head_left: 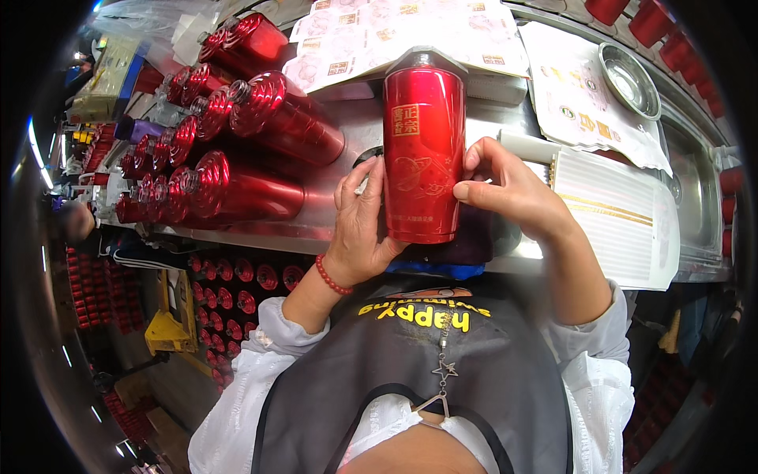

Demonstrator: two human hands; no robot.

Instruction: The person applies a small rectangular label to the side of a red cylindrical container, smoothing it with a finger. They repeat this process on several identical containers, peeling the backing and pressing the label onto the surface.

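A glossy red bottle point(424, 170) with a square gold mark and fine gold line drawings stands out in front of me, its dark neck pointing away. My left hand point(362, 217) is closed along its left side, the thumb near the base. Something small and white shows between the left fingers, too little to name. At the bottle's right edge, my right hand point(509, 186) has its fingers bent, with the thumb tip against the lower side. Under the base end lies a dark purple cloth point(476, 233), partly hidden by the bottle.
Several similar red bottles point(257, 189) lie on the metal table at left. Printed sheets point(339, 39) cover the back. At right are a round metal bowl point(629, 80) and a white striped stack of sheets point(612, 217). Below left, more red bottles point(225, 296) stand near a yellow metal frame point(170, 332).
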